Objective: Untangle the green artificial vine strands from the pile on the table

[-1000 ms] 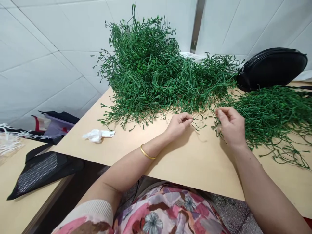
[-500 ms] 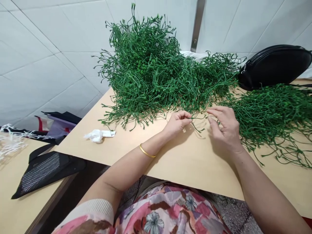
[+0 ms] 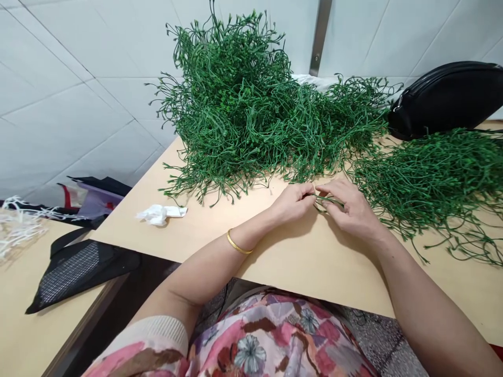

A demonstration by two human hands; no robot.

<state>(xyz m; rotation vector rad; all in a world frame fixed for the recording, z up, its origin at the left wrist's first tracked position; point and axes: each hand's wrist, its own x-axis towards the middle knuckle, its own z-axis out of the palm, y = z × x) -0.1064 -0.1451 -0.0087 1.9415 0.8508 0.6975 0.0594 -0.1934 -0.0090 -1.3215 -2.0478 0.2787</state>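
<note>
My left hand (image 3: 291,202) and my right hand (image 3: 348,208) meet over the wooden table (image 3: 306,256), fingers pinched on the same thin green plastic sprig (image 3: 327,199). A tall tangled heap of green plastic sprigs (image 3: 243,104) rises just behind my hands. A flatter pile of the same sprigs (image 3: 436,178) spreads to the right of my right hand. A gold bangle (image 3: 237,244) circles my left wrist.
A black bag (image 3: 448,99) lies at the back right by the tiled wall. A crumpled white tissue (image 3: 159,213) sits near the table's left edge. On a lower table at left lie a black mesh pouch (image 3: 74,269) and white strands (image 3: 15,230).
My right hand has moved left from the right-hand pile to meet my left hand, and both now pinch the one sprig. My left hand has hardly shifted.
</note>
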